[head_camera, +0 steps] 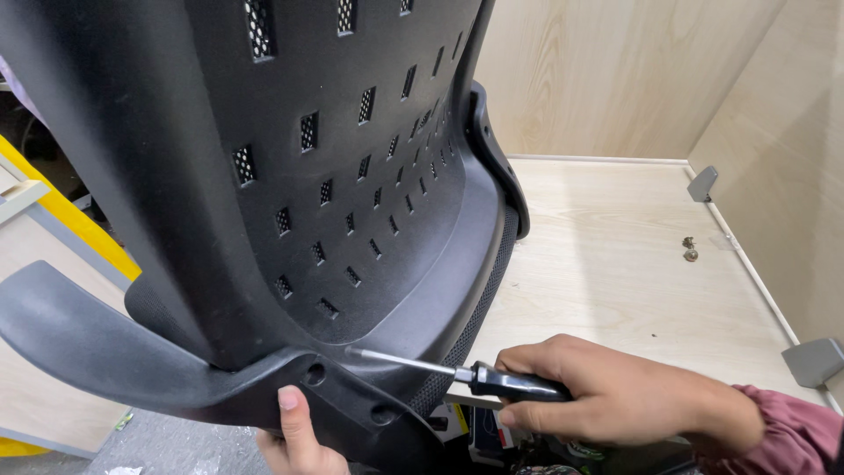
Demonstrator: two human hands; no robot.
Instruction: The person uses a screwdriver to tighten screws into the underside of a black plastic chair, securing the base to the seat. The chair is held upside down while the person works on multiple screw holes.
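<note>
A black plastic chair back (290, 167) with rows of small mesh-filled slots fills the left and middle of the view. My right hand (607, 391) grips a black-handled screwdriver (457, 373), and its metal shaft points left with the tip against the chair's lower frame near a screw hole (315, 373). My left hand (294, 435) holds the bottom edge of the chair from below, thumb up on the plastic. A curved black armrest or side piece (61, 334) sticks out at the lower left.
A light wooden worktop (615, 264) with wooden walls lies behind the chair. Two small loose screws (690, 249) lie near its right wall. Grey metal corner brackets (702, 183) (813, 361) sit along the right edge. A yellow panel (79, 224) shows at the left.
</note>
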